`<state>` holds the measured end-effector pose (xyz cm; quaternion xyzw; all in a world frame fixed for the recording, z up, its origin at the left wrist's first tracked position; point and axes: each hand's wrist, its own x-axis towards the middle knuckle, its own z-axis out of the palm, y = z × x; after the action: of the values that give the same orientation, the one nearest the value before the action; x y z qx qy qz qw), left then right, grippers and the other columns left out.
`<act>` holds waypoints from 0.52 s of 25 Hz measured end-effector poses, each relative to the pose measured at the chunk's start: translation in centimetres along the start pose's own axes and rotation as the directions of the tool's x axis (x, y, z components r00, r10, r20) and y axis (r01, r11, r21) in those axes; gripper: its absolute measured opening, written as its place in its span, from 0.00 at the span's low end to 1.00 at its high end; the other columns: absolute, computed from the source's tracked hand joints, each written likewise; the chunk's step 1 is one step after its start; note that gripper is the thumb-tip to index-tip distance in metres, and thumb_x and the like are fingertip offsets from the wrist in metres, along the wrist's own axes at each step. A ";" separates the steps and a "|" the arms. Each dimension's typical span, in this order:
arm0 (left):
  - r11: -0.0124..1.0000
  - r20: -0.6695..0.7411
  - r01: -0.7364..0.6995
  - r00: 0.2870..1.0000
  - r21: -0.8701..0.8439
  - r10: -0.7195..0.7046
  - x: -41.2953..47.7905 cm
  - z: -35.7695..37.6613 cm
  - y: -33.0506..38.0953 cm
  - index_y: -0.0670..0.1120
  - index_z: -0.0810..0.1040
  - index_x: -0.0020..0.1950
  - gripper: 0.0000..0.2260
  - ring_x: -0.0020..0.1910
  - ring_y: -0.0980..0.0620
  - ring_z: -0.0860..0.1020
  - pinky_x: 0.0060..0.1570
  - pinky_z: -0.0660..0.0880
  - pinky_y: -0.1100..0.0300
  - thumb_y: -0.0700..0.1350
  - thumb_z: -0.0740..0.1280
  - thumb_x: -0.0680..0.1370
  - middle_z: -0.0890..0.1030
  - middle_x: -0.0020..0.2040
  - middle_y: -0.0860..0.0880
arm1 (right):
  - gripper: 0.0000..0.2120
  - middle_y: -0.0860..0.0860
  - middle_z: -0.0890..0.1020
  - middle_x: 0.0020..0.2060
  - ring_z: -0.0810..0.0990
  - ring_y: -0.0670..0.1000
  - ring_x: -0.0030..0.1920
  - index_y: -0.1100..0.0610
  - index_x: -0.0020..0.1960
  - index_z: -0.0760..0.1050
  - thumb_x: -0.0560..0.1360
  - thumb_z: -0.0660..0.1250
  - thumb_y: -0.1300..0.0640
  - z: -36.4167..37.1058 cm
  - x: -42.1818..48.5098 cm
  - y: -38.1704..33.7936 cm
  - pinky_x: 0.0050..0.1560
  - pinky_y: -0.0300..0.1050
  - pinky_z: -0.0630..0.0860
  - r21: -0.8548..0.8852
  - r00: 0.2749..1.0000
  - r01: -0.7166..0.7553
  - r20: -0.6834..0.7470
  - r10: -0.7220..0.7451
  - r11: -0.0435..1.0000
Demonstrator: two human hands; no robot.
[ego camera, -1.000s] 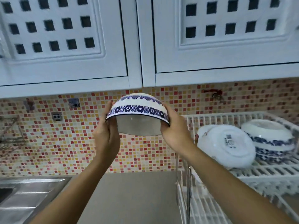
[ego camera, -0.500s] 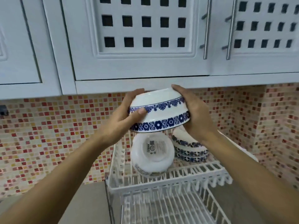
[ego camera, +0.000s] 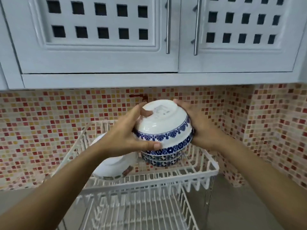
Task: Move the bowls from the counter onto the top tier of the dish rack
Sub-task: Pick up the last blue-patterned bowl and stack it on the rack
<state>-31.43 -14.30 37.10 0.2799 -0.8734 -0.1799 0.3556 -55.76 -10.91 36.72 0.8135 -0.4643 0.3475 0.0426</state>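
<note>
I hold a white bowl with blue flower bands [ego camera: 163, 128] upside down, base tilted toward me. My left hand [ego camera: 126, 135] grips its left side and my right hand [ego camera: 197, 128] grips its right side. It sits right on top of a stack of inverted blue-patterned bowls [ego camera: 162, 159] on the top tier of the white dish rack [ego camera: 206, 170]. Whether it rests fully on the stack I cannot tell. Another white bowl [ego camera: 113, 166] leans on its side at the tier's left, partly hidden by my left arm.
The rack's lower tier [ego camera: 137, 211] of white wire lies below and nearer to me. White cabinets with metal handles [ego camera: 168, 25] hang overhead. A red and yellow mosaic wall [ego camera: 41, 123] runs behind and turns a corner at the right. Grey counter [ego camera: 232, 203] lies beside the rack.
Both hands carried the bowl rightward over the rack, then lowered it onto the stack of inverted bowls. The bowl's base now tips toward me. My view followed to the right.
</note>
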 end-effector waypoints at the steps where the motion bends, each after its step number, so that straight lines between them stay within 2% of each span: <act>1: 0.995 -0.024 -0.004 1.000 0.098 0.006 0.1 0.8 -0.2 0.53 0.63 0.67 0.45 0.60 0.58 0.74 0.57 0.78 0.56 0.69 0.73 0.55 0.68 0.63 0.66 | 0.54 0.40 0.54 0.69 0.58 0.42 0.69 0.32 0.71 0.37 0.66 0.77 0.53 -0.4 -0.6 0.5 0.73 0.48 0.58 0.027 0.979 -0.081 0.188 0.074 0.996; 2: 0.986 -0.030 -0.013 0.999 0.163 0.018 0.2 1.6 -0.3 0.51 0.62 0.69 0.46 0.64 0.55 0.71 0.60 0.75 0.56 0.69 0.73 0.56 0.68 0.66 0.62 | 0.60 0.35 0.47 0.68 0.53 0.41 0.71 0.31 0.68 0.30 0.64 0.78 0.51 -0.5 -1.2 1.1 0.73 0.44 0.55 0.019 0.932 -0.139 0.339 0.125 0.990; 3: 0.979 -0.021 -0.018 1.000 0.201 0.022 0.2 2.3 -0.3 0.51 0.61 0.69 0.46 0.66 0.54 0.69 0.61 0.73 0.59 0.68 0.73 0.57 0.67 0.69 0.56 | 0.63 0.32 0.41 0.68 0.47 0.40 0.72 0.32 0.67 0.25 0.62 0.78 0.47 -0.6 -1.8 1.6 0.73 0.42 0.51 0.002 0.896 -0.155 0.421 0.140 0.988; 6: 0.971 0.038 0.015 0.999 0.238 -0.025 0.5 4.0 -0.4 0.51 0.60 0.70 0.45 0.69 0.52 0.66 0.60 0.68 0.65 0.64 0.75 0.60 0.66 0.71 0.50 | 0.61 0.32 0.34 0.69 0.39 0.39 0.73 0.35 0.70 0.27 0.61 0.74 0.38 0.0 -2.5 2.7 0.77 0.49 0.48 0.035 0.893 -0.169 0.429 0.138 0.985; 8: 0.955 0.073 0.028 0.996 0.297 -0.052 0.7 5.0 -0.4 0.49 0.62 0.68 0.43 0.70 0.54 0.63 0.65 0.67 0.62 0.62 0.76 0.61 0.61 0.73 0.51 | 0.60 0.34 0.34 0.73 0.39 0.40 0.75 0.37 0.73 0.30 0.61 0.74 0.36 0.5 -2.5 3.5 0.77 0.51 0.49 0.079 0.893 -0.193 0.426 0.142 0.978; 10: 0.952 0.084 0.024 0.995 0.306 -0.053 0.8 5.6 -0.5 0.49 0.64 0.65 0.39 0.69 0.60 0.58 0.69 0.65 0.61 0.60 0.77 0.61 0.55 0.74 0.57 | 0.61 0.34 0.35 0.74 0.39 0.39 0.75 0.38 0.74 0.32 0.60 0.76 0.37 0.9 -2.4 4.2 0.78 0.50 0.48 0.095 0.890 -0.194 0.437 0.134 0.976; 12: 0.951 0.105 0.028 0.993 0.308 -0.063 0.7 6.2 -0.7 0.55 0.61 0.67 0.40 0.69 0.63 0.53 0.72 0.60 0.61 0.59 0.77 0.61 0.50 0.74 0.61 | 0.63 0.33 0.36 0.74 0.38 0.39 0.75 0.39 0.74 0.32 0.59 0.77 0.38 1.2 -2.3 4.4 0.77 0.51 0.47 0.062 0.889 -0.180 0.437 0.136 0.982; 13: 0.942 0.121 0.032 0.990 0.335 -0.077 0.6 6.4 -1.0 0.58 0.58 0.69 0.42 0.72 0.61 0.50 0.72 0.56 0.59 0.60 0.77 0.61 0.46 0.75 0.60 | 0.64 0.33 0.37 0.74 0.39 0.40 0.74 0.40 0.74 0.32 0.58 0.78 0.39 1.3 -2.2 4.4 0.77 0.51 0.48 0.035 0.890 -0.174 0.433 0.141 0.984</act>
<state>-36.09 -14.73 32.56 0.3473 -0.9048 -0.0582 0.2394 -59.22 -12.27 33.26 0.8307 -0.5137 0.1790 -0.1186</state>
